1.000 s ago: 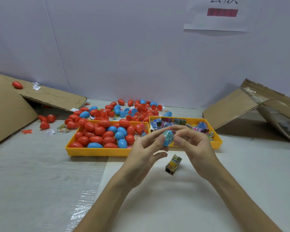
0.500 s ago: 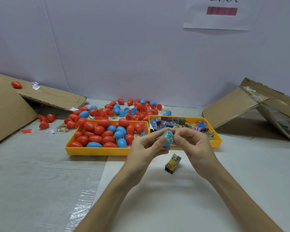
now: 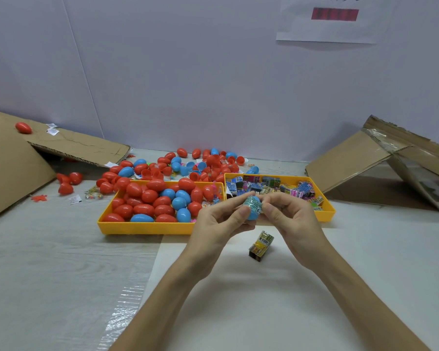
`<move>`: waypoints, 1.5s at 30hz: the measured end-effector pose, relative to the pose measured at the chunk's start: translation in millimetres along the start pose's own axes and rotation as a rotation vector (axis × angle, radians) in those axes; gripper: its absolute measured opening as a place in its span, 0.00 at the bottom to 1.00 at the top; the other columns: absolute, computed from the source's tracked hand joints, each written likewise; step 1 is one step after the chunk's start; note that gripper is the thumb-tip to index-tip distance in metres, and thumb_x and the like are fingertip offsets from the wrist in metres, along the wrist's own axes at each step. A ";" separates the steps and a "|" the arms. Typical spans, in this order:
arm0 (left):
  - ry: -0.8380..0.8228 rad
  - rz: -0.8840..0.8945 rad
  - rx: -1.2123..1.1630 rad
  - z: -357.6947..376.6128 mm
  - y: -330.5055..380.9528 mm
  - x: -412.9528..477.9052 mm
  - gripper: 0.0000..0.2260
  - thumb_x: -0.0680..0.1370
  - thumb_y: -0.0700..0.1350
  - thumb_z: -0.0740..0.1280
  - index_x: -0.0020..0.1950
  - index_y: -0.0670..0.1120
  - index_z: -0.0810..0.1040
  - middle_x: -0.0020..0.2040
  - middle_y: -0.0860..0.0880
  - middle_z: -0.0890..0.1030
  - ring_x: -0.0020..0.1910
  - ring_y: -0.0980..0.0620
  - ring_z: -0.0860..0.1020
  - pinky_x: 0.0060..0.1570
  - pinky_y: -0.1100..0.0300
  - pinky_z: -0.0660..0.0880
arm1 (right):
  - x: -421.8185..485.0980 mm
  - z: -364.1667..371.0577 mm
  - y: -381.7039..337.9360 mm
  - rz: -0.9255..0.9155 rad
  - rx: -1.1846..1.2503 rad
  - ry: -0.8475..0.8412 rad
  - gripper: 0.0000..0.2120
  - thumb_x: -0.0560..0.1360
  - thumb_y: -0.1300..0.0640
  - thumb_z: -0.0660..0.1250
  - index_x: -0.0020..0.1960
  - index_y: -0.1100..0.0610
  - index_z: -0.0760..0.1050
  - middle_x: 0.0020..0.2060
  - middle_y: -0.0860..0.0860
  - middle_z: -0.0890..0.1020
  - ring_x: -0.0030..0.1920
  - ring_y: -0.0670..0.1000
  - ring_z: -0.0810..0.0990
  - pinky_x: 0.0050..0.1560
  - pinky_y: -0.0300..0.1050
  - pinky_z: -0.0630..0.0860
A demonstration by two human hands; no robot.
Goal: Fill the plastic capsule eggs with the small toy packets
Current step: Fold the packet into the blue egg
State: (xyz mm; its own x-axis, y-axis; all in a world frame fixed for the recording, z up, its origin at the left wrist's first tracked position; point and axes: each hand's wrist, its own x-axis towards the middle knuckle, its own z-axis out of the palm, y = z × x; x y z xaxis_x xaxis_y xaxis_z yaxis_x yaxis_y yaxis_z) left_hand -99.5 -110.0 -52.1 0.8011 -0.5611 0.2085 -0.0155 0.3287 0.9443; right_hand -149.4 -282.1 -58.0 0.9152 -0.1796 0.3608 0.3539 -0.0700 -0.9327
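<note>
Your left hand [image 3: 219, 222] pinches the blue egg half [image 3: 254, 216], held above the middle of the surface [image 3: 264, 312], while your right hand [image 3: 290, 219] pinches the toy packet [image 3: 251, 201] sticking out of its mouth. That shell looks light, hard and slick, so grip its belly, not the rim. The packet looks soft and crushable; press on its top end. A spare packet [image 3: 260, 245] lies below.

Bright, even light; soft shadows; edges curved.
</note>
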 end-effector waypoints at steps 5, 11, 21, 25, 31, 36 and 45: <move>0.054 0.020 0.035 4.7 -4.1 0.0 0.12 0.75 0.53 0.68 0.57 0.62 0.83 0.49 0.52 0.87 0.46 0.51 0.86 0.45 0.62 0.81 | 0.3 3.5 -1.2 -0.036 -0.029 0.074 0.04 0.73 0.54 0.71 0.45 0.53 0.84 0.48 0.54 0.86 0.51 0.55 0.85 0.52 0.45 0.82; 0.175 0.082 0.109 1.8 -9.0 2.1 0.14 0.76 0.51 0.68 0.61 0.53 0.82 0.49 0.47 0.87 0.43 0.48 0.86 0.42 0.61 0.82 | -0.4 8.2 2.4 -0.061 -0.088 0.114 0.05 0.71 0.55 0.72 0.44 0.56 0.81 0.48 0.47 0.85 0.48 0.51 0.86 0.48 0.40 0.81; 0.158 0.073 0.140 -0.6 -10.1 2.9 0.13 0.76 0.42 0.73 0.61 0.50 0.83 0.48 0.50 0.88 0.44 0.49 0.86 0.43 0.62 0.81 | -1.4 8.9 3.5 -0.082 -0.090 0.153 0.05 0.71 0.55 0.72 0.45 0.56 0.82 0.50 0.49 0.87 0.51 0.52 0.86 0.51 0.45 0.83; 0.160 0.056 0.098 -0.9 -8.8 2.8 0.19 0.71 0.47 0.74 0.62 0.47 0.82 0.48 0.49 0.88 0.45 0.48 0.87 0.44 0.61 0.82 | -1.6 8.9 2.2 -0.082 -0.088 0.152 0.02 0.70 0.53 0.73 0.42 0.50 0.84 0.51 0.50 0.86 0.53 0.54 0.86 0.54 0.52 0.83; 0.159 0.054 0.064 -1.7 -10.8 3.7 0.18 0.70 0.47 0.74 0.60 0.50 0.83 0.49 0.49 0.88 0.46 0.46 0.86 0.44 0.61 0.82 | -2.1 9.6 0.5 -0.085 -0.078 0.157 0.02 0.70 0.53 0.74 0.42 0.48 0.85 0.50 0.51 0.87 0.52 0.54 0.86 0.53 0.55 0.83; 0.158 0.062 0.076 -1.8 -10.2 3.4 0.17 0.70 0.50 0.74 0.59 0.50 0.84 0.46 0.48 0.88 0.44 0.48 0.86 0.43 0.62 0.81 | -2.7 11.6 1.3 -0.092 -0.044 0.165 0.03 0.70 0.54 0.74 0.44 0.50 0.83 0.46 0.50 0.86 0.49 0.53 0.86 0.49 0.49 0.84; 0.095 0.076 0.133 -0.2 -9.0 1.4 0.11 0.76 0.53 0.69 0.58 0.57 0.83 0.45 0.48 0.87 0.44 0.49 0.85 0.43 0.61 0.81 | 1.0 10.3 4.3 -0.020 0.005 0.095 0.13 0.74 0.52 0.72 0.57 0.55 0.83 0.52 0.55 0.85 0.53 0.58 0.85 0.51 0.51 0.83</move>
State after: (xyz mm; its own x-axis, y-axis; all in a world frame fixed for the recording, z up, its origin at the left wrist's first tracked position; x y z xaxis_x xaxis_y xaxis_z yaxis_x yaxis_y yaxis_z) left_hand -98.1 -113.5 -60.4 0.8472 -0.4622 0.2620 -0.1526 0.2606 0.9533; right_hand -145.0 -272.4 -61.7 0.8859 -0.2702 0.3771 0.3726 -0.0700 -0.9253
